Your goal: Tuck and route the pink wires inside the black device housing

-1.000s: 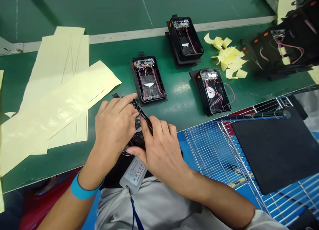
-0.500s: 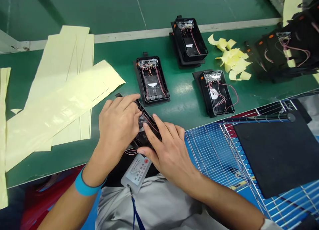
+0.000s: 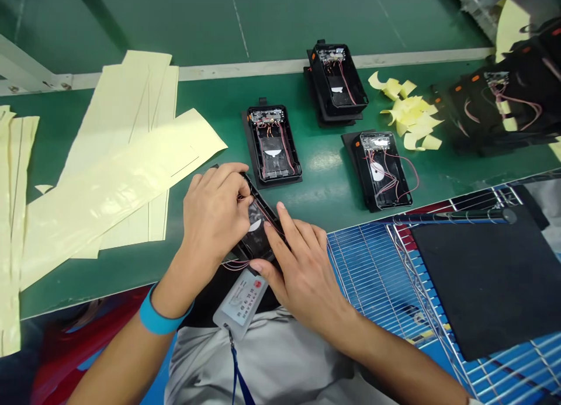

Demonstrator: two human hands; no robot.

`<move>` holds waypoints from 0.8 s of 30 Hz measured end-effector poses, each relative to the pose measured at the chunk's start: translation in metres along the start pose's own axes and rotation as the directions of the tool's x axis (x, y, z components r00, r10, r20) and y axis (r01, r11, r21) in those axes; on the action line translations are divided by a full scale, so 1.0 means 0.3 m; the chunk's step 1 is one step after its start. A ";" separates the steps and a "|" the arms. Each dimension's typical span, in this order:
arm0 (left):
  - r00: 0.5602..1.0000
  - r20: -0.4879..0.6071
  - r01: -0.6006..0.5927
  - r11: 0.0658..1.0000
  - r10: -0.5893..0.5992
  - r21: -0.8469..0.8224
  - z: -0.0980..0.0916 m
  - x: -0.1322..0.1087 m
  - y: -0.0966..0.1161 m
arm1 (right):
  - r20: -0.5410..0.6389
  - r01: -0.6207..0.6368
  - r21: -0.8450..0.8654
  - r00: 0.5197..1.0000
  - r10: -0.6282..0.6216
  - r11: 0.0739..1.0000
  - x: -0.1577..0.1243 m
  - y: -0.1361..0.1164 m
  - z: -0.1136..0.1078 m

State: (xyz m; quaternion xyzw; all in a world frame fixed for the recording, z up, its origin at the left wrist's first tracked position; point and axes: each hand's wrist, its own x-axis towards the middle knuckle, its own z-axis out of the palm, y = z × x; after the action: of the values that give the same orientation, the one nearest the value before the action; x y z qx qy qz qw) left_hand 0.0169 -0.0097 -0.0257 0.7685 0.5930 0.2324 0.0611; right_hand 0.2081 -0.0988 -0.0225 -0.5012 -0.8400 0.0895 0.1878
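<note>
A black plastic case (image 3: 262, 244) with thin wires and a white patch inside lies tilted at the bench's front edge, between my hands. My left hand (image 3: 217, 209) is over its upper left part, fingers curled and pinched inside the rim; what they pinch is hidden. With the thumb at the near edge and a finger reaching inside, my right hand (image 3: 298, 262) holds the case from the right. Just beyond stands a similar open case (image 3: 274, 153) with a circuit board and red wires. Reddish wires also stick out under the near end of the held case.
Yellow paper sheets (image 3: 131, 153) overlap on the left of the green bench (image 3: 210, 89). Further right are a stacked case (image 3: 337, 80), another wired case (image 3: 381, 171), curled yellow scraps (image 3: 414, 116) and dark cases (image 3: 495, 107). A wire rack (image 3: 363, 270) holds a black sheet (image 3: 486, 276).
My left fingers have shifted slightly along the inside of the case, uncovering more of the white patch. My right hand stays almost in place. The whole view has shifted a little.
</note>
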 end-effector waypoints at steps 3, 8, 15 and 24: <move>0.999 0.015 0.050 0.992 -0.049 -0.120 -0.004 0.000 -0.014 | -0.072 0.033 0.082 0.997 -0.027 0.996 -0.013 0.012 -0.002; 0.993 0.115 0.065 0.965 -0.037 -0.253 -0.060 -0.025 -0.044 | -0.113 -0.013 0.221 0.993 0.039 0.975 0.004 0.050 -0.010; 0.993 0.112 0.066 0.964 -0.038 -0.258 -0.093 -0.072 -0.053 | -0.031 -0.132 0.343 0.988 0.152 0.930 0.174 0.097 0.014; 0.993 0.092 0.092 0.951 -0.067 -0.297 -0.090 -0.106 -0.057 | 0.105 -0.202 0.335 0.979 0.176 0.920 0.236 0.059 0.028</move>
State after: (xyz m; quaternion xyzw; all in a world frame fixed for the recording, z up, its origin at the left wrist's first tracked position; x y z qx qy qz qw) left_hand -0.0157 -0.0395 -0.0172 0.7347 0.5782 0.2857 0.2105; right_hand 0.1888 -0.0280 -0.0202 -0.5357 -0.7654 0.2708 0.2321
